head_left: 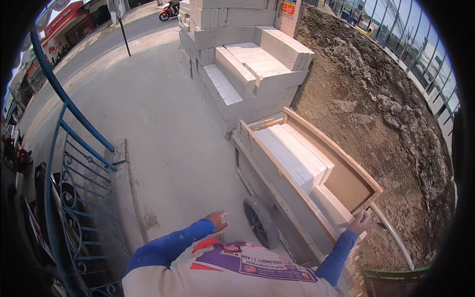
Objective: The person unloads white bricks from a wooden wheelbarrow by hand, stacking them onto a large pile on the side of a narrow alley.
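Observation:
A wooden cart point(277, 185) on a wheel point(258, 220) stands in front of me, angled away to the left. Pale lightweight blocks point(289, 153) lie side by side inside it, and one block point(331, 205) rests lower at the near end. My right hand point(359, 222) is at the cart's near right corner, just beside that lower block, with its fingers partly spread. Whether it touches the block or the cart I cannot tell. Left of the wheel, my left hand point(216, 221) hangs in the air, holding nothing, its fingers loosely bent.
A tall stack of pale blocks point(262, 106) rises beyond the cart. Rough soil point(366, 104) slopes along the right. A blue metal gate point(86, 208) borders the concrete point(153, 123) on the left. A metal bar point(393, 237) extends from the cart's near end. Farther off, a motorcycle point(169, 11) is on the road.

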`<state>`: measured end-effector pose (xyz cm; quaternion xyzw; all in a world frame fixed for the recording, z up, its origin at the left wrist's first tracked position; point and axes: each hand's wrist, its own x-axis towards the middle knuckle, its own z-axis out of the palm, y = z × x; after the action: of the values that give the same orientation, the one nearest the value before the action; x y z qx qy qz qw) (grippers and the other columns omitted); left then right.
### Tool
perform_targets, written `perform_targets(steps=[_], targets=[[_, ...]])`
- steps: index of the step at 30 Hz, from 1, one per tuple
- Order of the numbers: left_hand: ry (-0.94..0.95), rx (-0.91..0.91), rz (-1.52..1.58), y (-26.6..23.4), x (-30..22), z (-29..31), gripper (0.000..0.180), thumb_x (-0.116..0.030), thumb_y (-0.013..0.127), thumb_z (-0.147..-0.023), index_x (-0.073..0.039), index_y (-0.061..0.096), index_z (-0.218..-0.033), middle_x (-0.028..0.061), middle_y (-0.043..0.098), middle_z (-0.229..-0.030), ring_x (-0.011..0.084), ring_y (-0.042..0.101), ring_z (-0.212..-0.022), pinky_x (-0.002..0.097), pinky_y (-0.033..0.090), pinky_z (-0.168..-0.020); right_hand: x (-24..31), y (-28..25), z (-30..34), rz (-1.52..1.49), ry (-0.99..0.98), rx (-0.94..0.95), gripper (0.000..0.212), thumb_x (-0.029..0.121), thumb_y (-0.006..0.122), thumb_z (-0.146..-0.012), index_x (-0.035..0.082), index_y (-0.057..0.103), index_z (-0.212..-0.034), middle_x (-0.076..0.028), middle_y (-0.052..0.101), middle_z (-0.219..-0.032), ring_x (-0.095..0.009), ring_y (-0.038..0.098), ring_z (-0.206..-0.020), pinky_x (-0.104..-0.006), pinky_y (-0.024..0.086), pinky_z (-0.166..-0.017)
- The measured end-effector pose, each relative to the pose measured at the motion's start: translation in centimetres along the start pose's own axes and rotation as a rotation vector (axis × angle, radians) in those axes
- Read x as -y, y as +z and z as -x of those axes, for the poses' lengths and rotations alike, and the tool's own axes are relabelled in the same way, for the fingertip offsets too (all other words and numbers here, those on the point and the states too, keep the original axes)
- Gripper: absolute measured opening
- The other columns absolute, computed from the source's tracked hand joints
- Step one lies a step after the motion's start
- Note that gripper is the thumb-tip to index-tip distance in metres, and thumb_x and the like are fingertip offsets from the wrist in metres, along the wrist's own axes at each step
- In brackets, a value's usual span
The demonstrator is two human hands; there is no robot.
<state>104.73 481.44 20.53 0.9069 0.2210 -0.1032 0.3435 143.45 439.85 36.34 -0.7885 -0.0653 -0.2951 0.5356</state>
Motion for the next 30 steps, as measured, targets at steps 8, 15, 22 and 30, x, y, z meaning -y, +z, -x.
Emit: perform_targets(steps=[8,15,22,30], targets=[[-0.354,-0.319,0.336,-13.6,11.6,-0.8,0.054,-0.045,0.065,-0.083,0.003,0.064,-0.109,0.0197,0.069,-0.101,0.0340,0.065,-0.098,0.0390,0.050,-0.087,5.4,20.5,10.0,0.131,-0.139,0.326,0.018,0.016,0.059,-0.091,-0.001,0.064,-0.091,-0.013,0.064,-0.073,-0.021,0.060,-0.063,-0.0340,0.049,-0.061],[-0.721,-0.181,0.973,-8.9,20.5,-10.6,0.029,-0.031,0.070,-0.087,-0.006,0.061,-0.099,0.0011,0.062,-0.075,0.0133,0.058,-0.062,0.0307,0.046,-0.052,8.1,33.5,14.5,0.104,-0.327,0.372,0.013,0.017,0.059,-0.090,0.006,0.065,-0.091,-0.015,0.066,-0.079,-0.034,0.062,-0.070,-0.0432,0.050,-0.066],[-1.146,-0.077,0.973,-14.8,26.4,-13.6,0.042,-0.037,0.066,-0.087,-0.005,0.062,-0.113,0.0096,0.066,-0.095,0.0216,0.064,-0.078,0.0367,0.051,-0.064,14.2,52.1,11.5,-0.033,-0.437,0.643,0.015,0.023,0.061,-0.086,0.008,0.065,-0.086,-0.015,0.067,-0.077,-0.037,0.063,-0.071,-0.0474,0.050,-0.068],[-1.065,-0.170,1.053,-25.5,27.1,-28.9,0.043,-0.036,0.064,-0.089,-0.004,0.059,-0.117,0.0134,0.065,-0.103,0.0261,0.064,-0.085,0.0411,0.052,-0.069,20.4,73.7,4.1,0.275,-0.596,0.932,0.049,0.036,0.058,-0.083,0.011,0.053,-0.125,-0.014,0.062,-0.111,-0.032,0.058,-0.106,-0.0490,0.041,-0.091]])
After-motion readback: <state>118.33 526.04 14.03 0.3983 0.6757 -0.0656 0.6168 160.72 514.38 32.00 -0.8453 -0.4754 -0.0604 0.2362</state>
